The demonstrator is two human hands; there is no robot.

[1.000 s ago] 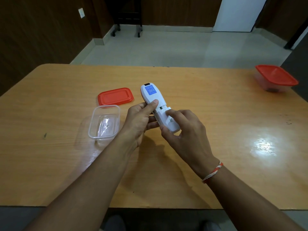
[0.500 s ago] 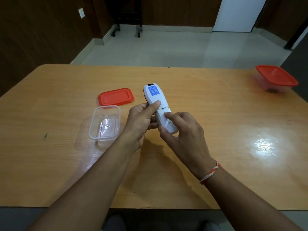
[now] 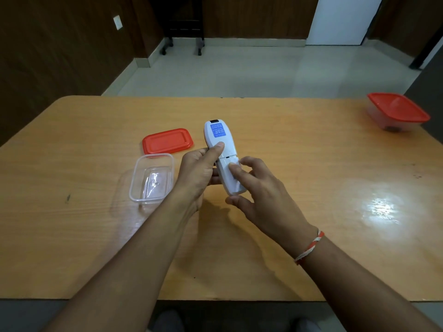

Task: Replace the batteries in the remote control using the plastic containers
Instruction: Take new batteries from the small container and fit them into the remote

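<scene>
A white remote [image 3: 219, 137] lies back side up in my left hand [image 3: 196, 176], a blue sticker near its far end. My left thumb presses on its middle. The battery cover [image 3: 231, 178] sits on the near half of the remote, with a thin seam showing at its top. My right hand [image 3: 263, 195] hovers over that end with fingers spread, its index fingertip resting on the cover and its thumb just below the remote's near tip. No batteries are visible.
An empty clear plastic container [image 3: 153, 156] stands left of my hands, its red lid [image 3: 167, 140] flat on the table behind it. A second container with a red lid [image 3: 398, 111] sits at the far right corner of the wooden table [image 3: 311, 164].
The open battery compartment seen a second ago is now covered; my right hand slid the cover up over it and has spread its fingers. The remote shifted slightly.
</scene>
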